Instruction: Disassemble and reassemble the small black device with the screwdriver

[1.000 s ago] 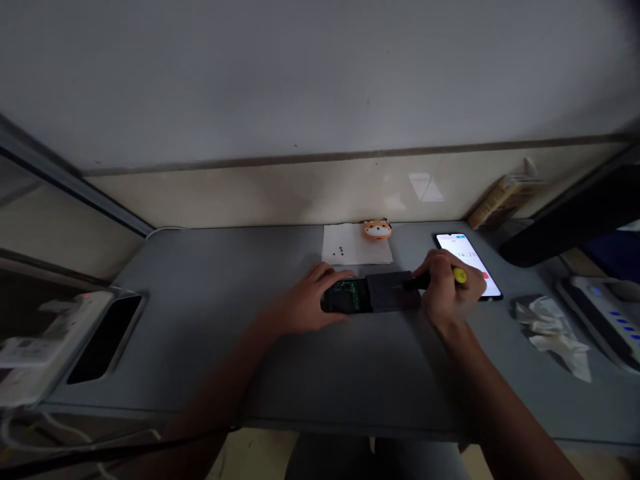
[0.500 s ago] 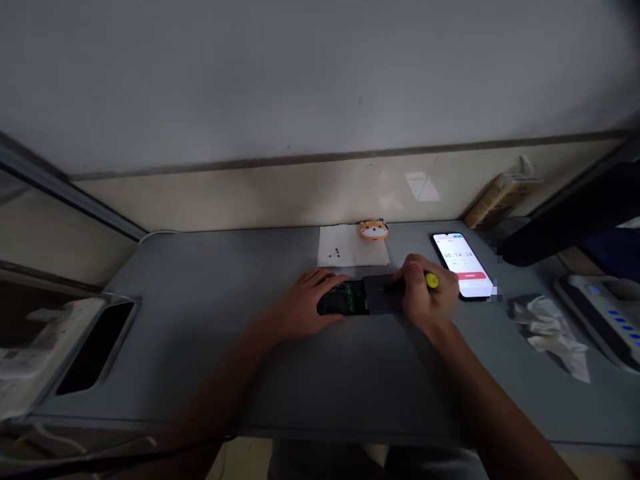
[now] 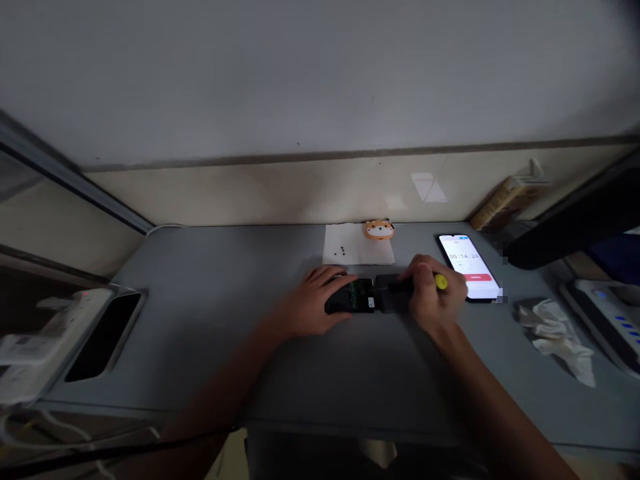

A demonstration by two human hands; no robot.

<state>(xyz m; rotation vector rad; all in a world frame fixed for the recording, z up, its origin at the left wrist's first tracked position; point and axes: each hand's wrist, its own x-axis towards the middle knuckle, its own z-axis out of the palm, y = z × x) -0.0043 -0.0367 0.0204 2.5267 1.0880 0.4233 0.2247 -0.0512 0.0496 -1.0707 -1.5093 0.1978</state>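
Note:
My left hand (image 3: pixel 313 303) grips a small black device with a green circuit board (image 3: pixel 357 293), thumb along its near edge and fingers along the far edge. A small pale part shows at the board's right end. Just right of it lies a flat dark cover (image 3: pixel 393 300), partly under my right hand (image 3: pixel 435 293). That hand is closed around a screwdriver with a yellow end (image 3: pixel 441 281); its dark shaft points left over the cover toward the board. The exact spot of its tip is too dim to make out.
Behind the hands, several small dark screws (image 3: pixel 343 251) lie on white paper (image 3: pixel 345 237) beside an orange animal-faced case (image 3: pixel 379 229). To the right are a lit phone (image 3: pixel 467 267) and crumpled tissue (image 3: pixel 557 340). A power strip (image 3: pixel 45 347) and a dark-screened phone (image 3: pixel 105 337) are at left.
The cover and the board have come slightly apart, and the pale part at the board's end now shows more. My whole view has shifted a little to the left.

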